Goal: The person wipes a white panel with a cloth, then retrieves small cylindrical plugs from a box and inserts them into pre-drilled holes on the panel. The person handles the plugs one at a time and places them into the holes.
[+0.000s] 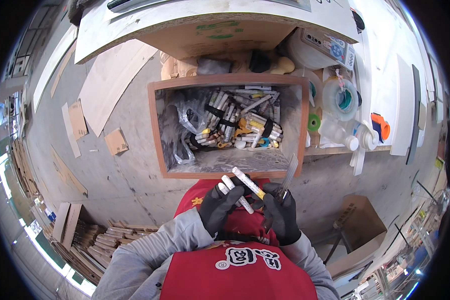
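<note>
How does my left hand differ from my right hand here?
The left hand holds at least two white sticks; the right hand grips one white stick with a yellow section. A metal blade sticks up at the right hand, while none shows at the left hand. Both wear dark gloves.

Two hands (281, 212), three held sticks (245, 180), one blade (289, 172), one drawer (195, 175).
</note>
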Demonstrator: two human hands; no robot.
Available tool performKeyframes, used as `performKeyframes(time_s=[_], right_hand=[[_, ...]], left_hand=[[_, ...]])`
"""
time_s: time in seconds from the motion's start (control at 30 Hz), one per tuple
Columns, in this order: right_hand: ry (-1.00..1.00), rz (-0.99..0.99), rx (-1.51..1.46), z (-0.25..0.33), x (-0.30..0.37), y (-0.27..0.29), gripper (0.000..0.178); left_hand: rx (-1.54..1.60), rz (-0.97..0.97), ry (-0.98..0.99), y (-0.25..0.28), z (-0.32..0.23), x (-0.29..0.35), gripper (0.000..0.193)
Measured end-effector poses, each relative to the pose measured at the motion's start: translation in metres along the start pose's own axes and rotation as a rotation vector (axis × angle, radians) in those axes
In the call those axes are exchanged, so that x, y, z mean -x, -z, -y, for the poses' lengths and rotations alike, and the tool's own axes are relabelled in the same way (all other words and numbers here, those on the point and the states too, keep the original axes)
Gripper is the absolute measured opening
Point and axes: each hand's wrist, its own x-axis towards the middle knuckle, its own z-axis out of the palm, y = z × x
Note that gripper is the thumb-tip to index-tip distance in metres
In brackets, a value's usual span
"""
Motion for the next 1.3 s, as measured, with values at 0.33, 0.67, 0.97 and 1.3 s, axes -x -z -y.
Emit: performKeyframes(time_s=[0.33,0.67,0.97,1.3], right_hand=[[-0.029,0.035,-0.096,-0.006,-0.010,0.002,0.020],[-0.116,0.077,0.016,0.014,-0.010,0.003,0.019],[0.134,0.026,0.151,0.002,-0.016,-0.004,0.023],[0.267,0.045,0.389,0.019,-0.020,0.005,0.021]], left_hand=[[-0.154,-0.006,0.010,-0.001,-0.012,0.000,0.038],[-0.091,-0.038,0.071,-0.009,-0.021,-0.004,0.038],[-0.102,0.034,-0.037,-0.019,-0.022,-0.013,0.054],[-0.143,0.021,-0.044,-0.020,-0.032,-0.016,0.043]])
